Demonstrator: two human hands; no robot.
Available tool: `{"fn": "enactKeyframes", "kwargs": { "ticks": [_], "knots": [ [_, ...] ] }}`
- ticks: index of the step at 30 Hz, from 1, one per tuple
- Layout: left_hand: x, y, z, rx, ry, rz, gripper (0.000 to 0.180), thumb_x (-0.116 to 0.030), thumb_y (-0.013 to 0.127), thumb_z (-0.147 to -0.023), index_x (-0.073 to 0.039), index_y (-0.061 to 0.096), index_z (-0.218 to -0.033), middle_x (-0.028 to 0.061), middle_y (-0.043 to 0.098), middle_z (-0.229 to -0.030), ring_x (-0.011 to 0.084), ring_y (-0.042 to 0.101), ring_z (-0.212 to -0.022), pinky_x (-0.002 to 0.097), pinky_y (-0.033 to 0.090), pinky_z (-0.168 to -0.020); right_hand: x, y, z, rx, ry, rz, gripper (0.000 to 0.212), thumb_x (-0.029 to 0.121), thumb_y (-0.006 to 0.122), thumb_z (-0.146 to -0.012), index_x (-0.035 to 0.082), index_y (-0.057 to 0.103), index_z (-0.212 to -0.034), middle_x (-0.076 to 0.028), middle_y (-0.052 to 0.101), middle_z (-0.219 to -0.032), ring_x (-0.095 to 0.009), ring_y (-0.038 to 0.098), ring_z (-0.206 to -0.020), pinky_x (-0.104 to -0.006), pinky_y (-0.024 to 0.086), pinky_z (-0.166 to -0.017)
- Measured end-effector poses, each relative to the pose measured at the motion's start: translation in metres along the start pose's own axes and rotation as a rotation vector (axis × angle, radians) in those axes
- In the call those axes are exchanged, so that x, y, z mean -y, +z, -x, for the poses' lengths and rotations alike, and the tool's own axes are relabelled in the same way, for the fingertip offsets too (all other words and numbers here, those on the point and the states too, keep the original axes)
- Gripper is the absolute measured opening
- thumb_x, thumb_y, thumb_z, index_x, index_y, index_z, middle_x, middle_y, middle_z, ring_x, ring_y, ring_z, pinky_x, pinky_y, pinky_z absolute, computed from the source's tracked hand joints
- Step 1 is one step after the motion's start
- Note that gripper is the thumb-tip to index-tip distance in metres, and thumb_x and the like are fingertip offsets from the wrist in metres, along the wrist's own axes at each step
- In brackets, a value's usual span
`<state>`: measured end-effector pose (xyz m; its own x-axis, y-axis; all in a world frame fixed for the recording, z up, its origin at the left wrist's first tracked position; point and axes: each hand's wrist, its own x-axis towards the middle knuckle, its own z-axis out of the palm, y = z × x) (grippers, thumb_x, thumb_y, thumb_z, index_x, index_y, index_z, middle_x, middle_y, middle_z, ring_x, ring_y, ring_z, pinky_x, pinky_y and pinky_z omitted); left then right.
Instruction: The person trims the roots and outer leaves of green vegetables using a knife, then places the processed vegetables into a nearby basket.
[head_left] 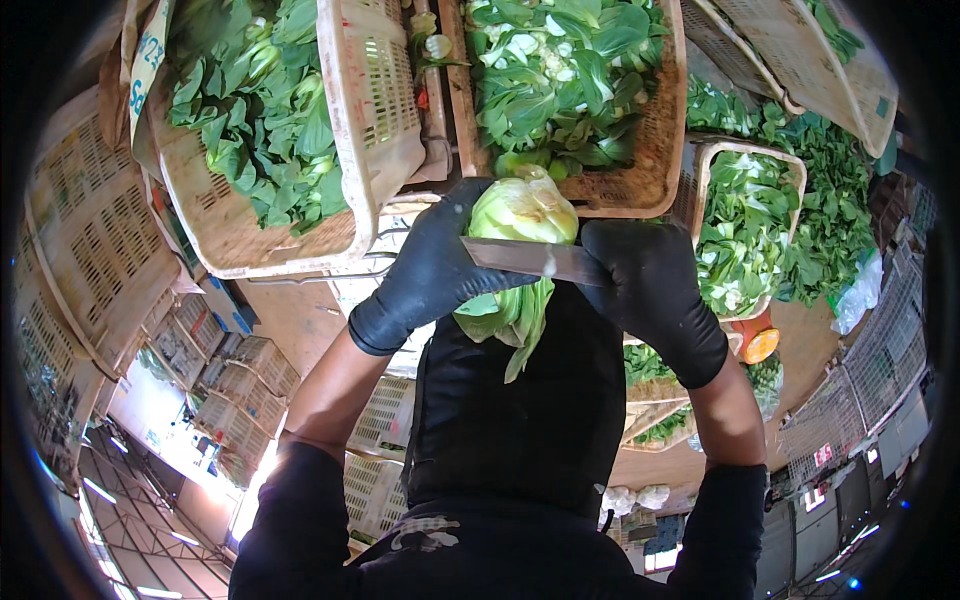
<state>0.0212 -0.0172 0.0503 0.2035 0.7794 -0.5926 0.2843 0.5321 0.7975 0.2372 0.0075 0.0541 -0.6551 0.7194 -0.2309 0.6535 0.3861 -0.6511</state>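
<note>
Both my hands wear black gloves. My left hand (430, 265) grips a pale green head of leafy cabbage (522, 215), with loose outer leaves (520, 315) hanging below it. My right hand (650, 285) holds a knife; its flat blade (530, 260) lies across the cabbage, pointing left toward my left hand. Both hands are held in front of my black apron (520, 420), just under a crate of greens (655, 170).
Beige plastic crates full of leafy greens sit above: one on the left (370, 110), one in the centre, a smaller one on the right (700, 165). Empty crates are stacked at the far left (90, 240). An orange object (760, 345) lies on the right.
</note>
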Motion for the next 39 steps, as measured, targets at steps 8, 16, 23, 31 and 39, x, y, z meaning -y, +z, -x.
{"fn": "enactKeyframes", "kwargs": {
  "ticks": [8, 16, 23, 31, 39],
  "knots": [
    [0.004, -0.003, -0.010, 0.024, 0.272, -0.082, 0.079, -0.025, 0.082, -0.050, 0.000, 0.046, -0.115, 0.0159, 0.056, -0.104, 0.0265, 0.056, -0.097, 0.0352, 0.043, -0.085, -0.088, 0.029, -0.022, 0.215, 0.533, 0.122, 0.020, 0.024, 0.059, -0.072, 0.005, 0.058, -0.074, -0.017, 0.058, -0.066, -0.034, 0.059, -0.063, -0.0435, 0.046, -0.057],
    [0.003, 0.008, -0.039, -0.114, 0.260, -0.182, 0.076, -0.022, 0.081, -0.054, -0.001, 0.042, -0.117, 0.0150, 0.054, -0.106, 0.0254, 0.053, -0.100, 0.0356, 0.042, -0.087, -0.049, 0.016, -0.013, -0.191, 0.230, -0.628, 0.073, 0.021, 0.076, -0.066, 0.006, 0.038, -0.126, -0.016, 0.054, -0.112, -0.025, 0.059, -0.090, -0.0317, 0.047, -0.073],
    [0.001, -0.011, -0.054, -0.077, 0.465, -0.535, 0.068, -0.018, 0.080, -0.057, -0.002, 0.045, -0.113, 0.0169, 0.058, -0.098, 0.0310, 0.058, -0.092, 0.0353, 0.046, -0.081, -0.035, -0.004, -0.044, 0.056, 0.160, -0.524, 0.056, 0.021, 0.070, -0.067, 0.002, 0.047, -0.114, -0.019, 0.059, -0.088, -0.032, 0.060, -0.076, -0.0390, 0.048, -0.069],
    [0.016, -0.034, -0.063, 0.306, -0.018, 0.487, 0.069, -0.026, 0.073, -0.067, 0.001, 0.042, -0.122, 0.0072, 0.051, -0.115, 0.0143, 0.049, -0.102, 0.0281, 0.039, -0.090, -0.050, -0.013, -0.043, -0.211, 0.233, -0.588, 0.063, 0.025, 0.074, -0.068, 0.004, 0.046, -0.121, -0.012, 0.057, -0.105, -0.022, 0.056, -0.094, -0.0340, 0.046, -0.078],
    [0.020, -0.037, -0.091, 0.139, 0.062, 0.064, 0.071, -0.041, 0.068, -0.072, 0.003, 0.041, -0.121, 0.0113, 0.051, -0.114, 0.0191, 0.048, -0.105, 0.0296, 0.037, -0.091, -0.052, 0.008, -0.060, -0.161, 0.206, -0.820, 0.058, 0.016, 0.069, -0.067, 0.000, 0.045, -0.117, -0.013, 0.059, -0.097, -0.021, 0.057, -0.083, -0.0324, 0.046, -0.074]
  ]
}}
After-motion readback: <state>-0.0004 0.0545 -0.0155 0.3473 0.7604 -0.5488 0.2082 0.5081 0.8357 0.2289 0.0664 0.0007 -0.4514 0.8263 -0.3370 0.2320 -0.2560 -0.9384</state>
